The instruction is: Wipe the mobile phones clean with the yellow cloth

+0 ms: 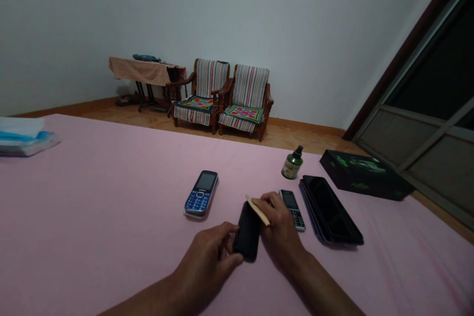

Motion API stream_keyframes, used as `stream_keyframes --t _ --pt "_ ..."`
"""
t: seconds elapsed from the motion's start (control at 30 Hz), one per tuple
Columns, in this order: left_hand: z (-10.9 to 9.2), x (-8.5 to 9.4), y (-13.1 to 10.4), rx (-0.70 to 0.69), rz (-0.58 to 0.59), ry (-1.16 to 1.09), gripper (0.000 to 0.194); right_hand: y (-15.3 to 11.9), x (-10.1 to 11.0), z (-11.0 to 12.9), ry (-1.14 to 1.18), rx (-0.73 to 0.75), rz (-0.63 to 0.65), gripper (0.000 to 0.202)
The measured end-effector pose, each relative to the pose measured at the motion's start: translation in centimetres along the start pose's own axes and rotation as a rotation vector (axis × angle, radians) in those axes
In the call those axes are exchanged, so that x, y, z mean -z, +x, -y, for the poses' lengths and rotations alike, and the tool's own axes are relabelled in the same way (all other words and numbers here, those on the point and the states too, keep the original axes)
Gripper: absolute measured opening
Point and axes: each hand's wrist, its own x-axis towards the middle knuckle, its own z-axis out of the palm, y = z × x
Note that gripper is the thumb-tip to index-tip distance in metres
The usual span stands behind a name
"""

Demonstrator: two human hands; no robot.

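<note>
Well inside the far edge of the pink cloth point(111, 197), the black phone point(247, 237) is positioned between your hands. Your left hand point(213, 254) is partly curled, thumb and fingertips closed on the phone's left side. Your right hand point(279, 224) pinches a pale yellow pad point(260, 212) over the phone's upper end. Just beside the right hand lies a silver-edged keypad phone point(292, 209); a black box point(365, 175) occupies the far right corner.

Two wooden armchairs point(246, 84) with striped covers stand side by side before a white wall point(307, 34), beside a cloth-draped table point(140, 70). Rightward lies a green-printed black box point(366, 175); far left, perhaps a plastic packet point(24, 144).
</note>
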Motion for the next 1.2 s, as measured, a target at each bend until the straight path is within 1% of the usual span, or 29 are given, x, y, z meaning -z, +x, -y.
stream_keyframes --t 0.07,0.13,0.2,0.3,0.47,0.57,0.63,0.73,0.87,1.0,1.2 --pt "0.1 -0.1 -0.1 -0.031 0.01 0.087 0.022 0.1 -0.2 0.1 -0.031 0.021 0.049 0.034" --pt "0.1 0.0 -0.2 -0.067 0.017 0.154 0.017 0.2 -0.3 0.4 -0.062 0.033 0.091 0.032" --pt "-0.1 0.1 -0.3 -0.109 0.026 0.192 0.016 0.2 -0.3 0.7 -0.085 0.037 0.124 0.03" --pt "-0.4 0.4 -0.3 -0.164 0.048 0.173 0.015 0.3 -0.1 1.4 -0.098 0.036 0.159 0.031" --pt "-0.3 0.3 -0.3 -0.211 0.075 0.128 0.019 0.2 0.1 1.9 -0.054 0.022 0.159 0.031" --pt "0.0 0.1 -0.4 -0.222 0.095 0.146 0.015 0.1 -0.1 1.4 -0.003 -0.004 0.107 0.028" --pt "0.1 0.0 -0.5 -0.224 0.113 0.166 0.016 0.0 -0.3 0.7 0.024 -0.027 0.056 0.028" --pt "0.2 0.0 -0.3 -0.229 0.12 0.181 0.016 -0.1 -0.9 -0.3 0.048 -0.035 0.021 0.037" --pt "0.3 0.0 -0.2 -0.202 0.11 0.183 0.018 -0.4 -1.1 -0.3 0.065 0.001 0.067 0.046" --pt "0.1 0.1 -0.3 -0.176 0.095 0.185 0.025 -1.1 -0.5 0.7 0.091 0.033 0.12 0.047" --pt "0.1 0.1 -0.3 -0.196 0.052 0.168 0.028 -3.5 0.2 2.4 0.136 0.06 0.189 0.034"
